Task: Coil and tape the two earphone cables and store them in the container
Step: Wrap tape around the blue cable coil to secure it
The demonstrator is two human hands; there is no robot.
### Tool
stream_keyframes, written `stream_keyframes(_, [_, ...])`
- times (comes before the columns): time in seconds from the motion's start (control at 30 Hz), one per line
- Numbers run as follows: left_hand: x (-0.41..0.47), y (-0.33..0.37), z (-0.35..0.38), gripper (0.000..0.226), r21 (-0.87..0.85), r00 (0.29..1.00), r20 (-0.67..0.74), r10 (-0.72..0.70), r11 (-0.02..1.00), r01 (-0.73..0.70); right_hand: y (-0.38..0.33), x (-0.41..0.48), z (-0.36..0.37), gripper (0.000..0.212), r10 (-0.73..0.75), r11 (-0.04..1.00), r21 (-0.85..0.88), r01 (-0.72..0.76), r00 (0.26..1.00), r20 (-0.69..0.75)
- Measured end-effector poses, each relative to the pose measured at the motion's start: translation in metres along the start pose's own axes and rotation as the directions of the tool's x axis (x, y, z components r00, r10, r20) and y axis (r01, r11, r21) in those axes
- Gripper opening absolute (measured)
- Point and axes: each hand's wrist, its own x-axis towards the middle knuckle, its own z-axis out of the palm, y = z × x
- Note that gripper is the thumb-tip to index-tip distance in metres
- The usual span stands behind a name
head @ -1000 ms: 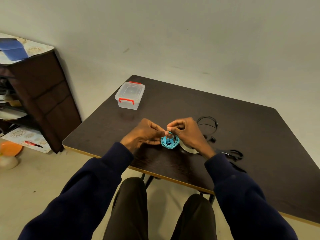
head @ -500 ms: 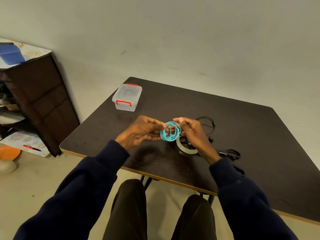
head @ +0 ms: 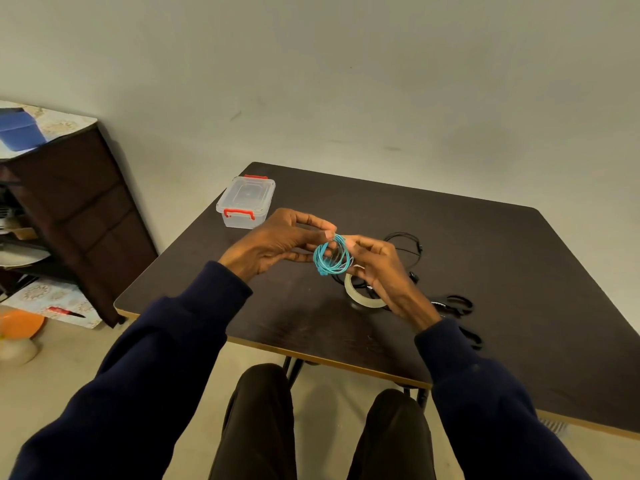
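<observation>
Holding the turquoise earphone coil (head: 330, 259) just above the desk (head: 502, 271), we have both grips closed on it: our left hand (head: 277, 244) pinches the top of the loops between thumb and forefinger, and our right hand (head: 384, 268) pinches their right side. We judge the cable light, soft and springy, so the loops would fan apart unless pinched across all strands where they bunch. Below the right hand the tape roll (head: 360, 296) lies flat on the desk, with the scissors (head: 453, 303) to its right. Just beyond, the black earphone cable (head: 405, 242) lies loose, not yet coiled. Farthest, by the desk's left edge, the container (head: 246, 201) stands lidded, red latches down. We can read no brand or writing anywhere
</observation>
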Motion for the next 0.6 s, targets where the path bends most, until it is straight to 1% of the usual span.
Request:
stream_keyframes(0.13, [0.001,0.007,-0.001,0.021,0.121,1.000,0.004,0.028,0.992,-0.029,-0.006,-0.005,-0.004,0.019,-0.081,0.988,-0.128,0.082,0.997,0.020])
stream_keyframes(0.2, [0.002,0.008,0.001,0.018,0.129,0.999,-0.016,0.043,0.991,-0.040,-0.008,-0.008,-0.007,0.021,-0.094,0.983,-0.155,0.095,0.995,0.012])
stream_keyframes(0.4, [0.005,0.001,0.006,0.017,0.091,0.995,-0.084,0.061,0.994,-0.053,-0.016,-0.008,-0.010,0.024,-0.073,0.974,-0.216,0.063,0.996,-0.043])
stream_keyframes(0.6, [0.005,-0.004,0.000,0.024,-0.057,0.994,-0.104,0.018,0.998,-0.025,-0.016,0.002,-0.005,0.022,-0.059,0.988,-0.150,0.041,0.991,-0.119])
